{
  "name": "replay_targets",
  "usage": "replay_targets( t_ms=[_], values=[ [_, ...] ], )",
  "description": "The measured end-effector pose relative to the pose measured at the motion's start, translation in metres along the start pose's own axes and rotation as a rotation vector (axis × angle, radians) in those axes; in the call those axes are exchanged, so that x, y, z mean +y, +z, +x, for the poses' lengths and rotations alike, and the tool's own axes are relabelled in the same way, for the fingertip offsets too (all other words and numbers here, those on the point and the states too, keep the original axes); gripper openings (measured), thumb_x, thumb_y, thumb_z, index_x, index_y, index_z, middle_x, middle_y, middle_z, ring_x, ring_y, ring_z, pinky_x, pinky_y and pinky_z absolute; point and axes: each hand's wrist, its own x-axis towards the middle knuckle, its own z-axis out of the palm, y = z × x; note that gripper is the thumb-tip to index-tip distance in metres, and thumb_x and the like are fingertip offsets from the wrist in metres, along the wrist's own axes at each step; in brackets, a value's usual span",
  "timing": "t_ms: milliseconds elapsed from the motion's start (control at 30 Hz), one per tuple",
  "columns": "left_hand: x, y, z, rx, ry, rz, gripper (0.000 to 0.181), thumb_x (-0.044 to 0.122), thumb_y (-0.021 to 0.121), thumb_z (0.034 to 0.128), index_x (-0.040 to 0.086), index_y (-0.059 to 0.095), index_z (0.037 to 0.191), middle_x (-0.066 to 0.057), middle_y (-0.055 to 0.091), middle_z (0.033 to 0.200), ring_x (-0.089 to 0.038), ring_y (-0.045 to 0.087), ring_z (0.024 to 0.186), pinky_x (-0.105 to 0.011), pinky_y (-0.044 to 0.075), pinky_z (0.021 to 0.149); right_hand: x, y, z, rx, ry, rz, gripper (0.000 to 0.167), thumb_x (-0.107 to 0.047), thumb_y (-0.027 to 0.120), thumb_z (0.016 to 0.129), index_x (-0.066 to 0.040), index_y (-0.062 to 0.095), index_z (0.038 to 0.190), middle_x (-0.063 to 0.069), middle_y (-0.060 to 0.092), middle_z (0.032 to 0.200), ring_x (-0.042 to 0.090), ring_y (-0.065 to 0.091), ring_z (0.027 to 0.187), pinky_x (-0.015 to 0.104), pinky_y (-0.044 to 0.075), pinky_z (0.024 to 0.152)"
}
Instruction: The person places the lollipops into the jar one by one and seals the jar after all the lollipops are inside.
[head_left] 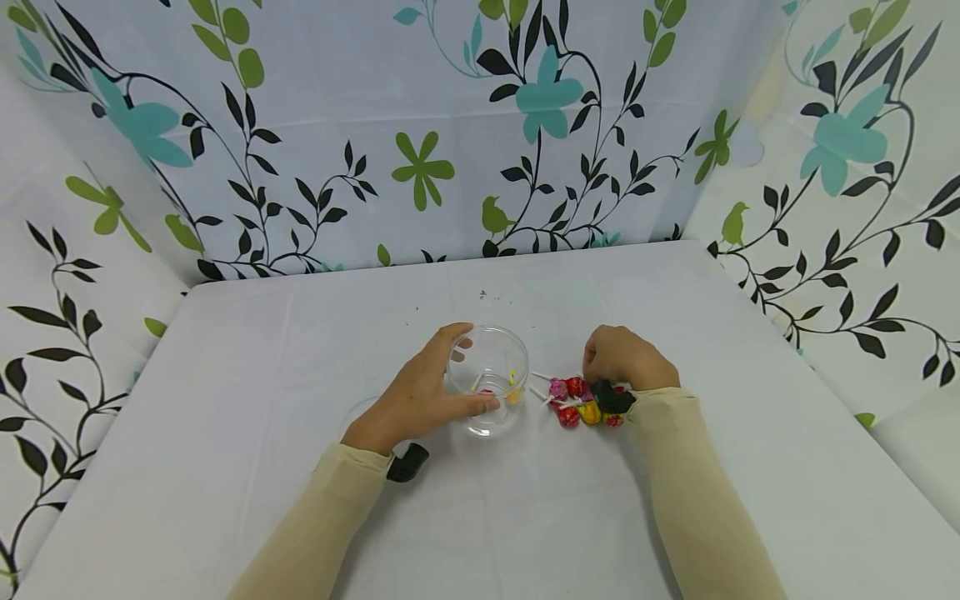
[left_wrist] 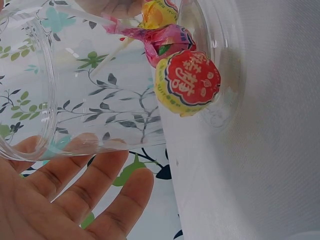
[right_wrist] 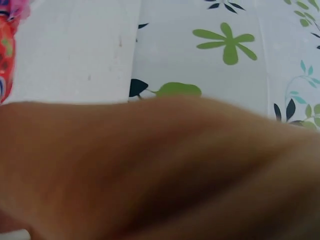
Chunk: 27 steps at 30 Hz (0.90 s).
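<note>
While the left hand [head_left: 420,396] grasps a clear jar [head_left: 486,427] near the middle of a white-covered surface [head_left: 547,525], the right hand [head_left: 626,358] bends down over a small pile of wrapped lollipops [head_left: 590,412] to the jar's right. The jar stands upright with its mouth open; the thumb lies across its near side, and the fingers reach round the far side.

Three lollipops show inside it in the left wrist view (which is turned sideways): a red-and-yellow lollipop [left_wrist: 187,82], a pink lollipop [left_wrist: 165,45] and a yellow lollipop [left_wrist: 159,14]. Their round heads are near the base of the jar.

The pile outside is mostly red, with some pink and yellow wrappers, and a few white sticks point toward the jar. The fingers of the right hand are curled at the pile's far edge; the hand's own back hides the fingertips and the wrist view is blurred, so I cannot tell whether they pinch a lollipop.

Both arms wear beige sleeves [head_left: 705,492], each with a black device [head_left: 407,463] at the wrist. Behind the surface hangs pale fabric [head_left: 315,100] printed with dark vines and green and turquoise flowers.
</note>
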Motion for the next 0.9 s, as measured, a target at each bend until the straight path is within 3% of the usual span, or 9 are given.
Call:
replay_targets(
  t_ms=[467,900],
  values=[
    [-0.0001,0.0001,0.0002,-0.004,-0.002,0.014,0.103,0.064,0.082,0.0798,0.028,0.029,0.16,0.004,0.052,0.149,-0.022,0.053,0.134,-0.056,0.049,0.103,-0.0038,0.0011,0.0008,0.054,-0.027,-0.044,0.005,-0.011,0.075,0.087,-0.008,0.076,0.09,0.007,0.07,0.091,0.024,0.061,0.081,0.034,0.053,0.068],
    [0.0001,0.0002,0.0001,0.001,0.012,0.028,0.103,0.062,0.083,0.0802,0.026,0.029,0.16,0.002,0.052,0.149,-0.024,0.054,0.134,-0.057,0.049,0.104,-0.0043,-0.005,-0.0024,0.265,-0.152,0.04,0.007,-0.01,0.068,0.089,-0.008,0.07,0.083,0.006,0.067,0.08,0.019,0.055,0.066,0.031,0.045,0.058]
  ],
)
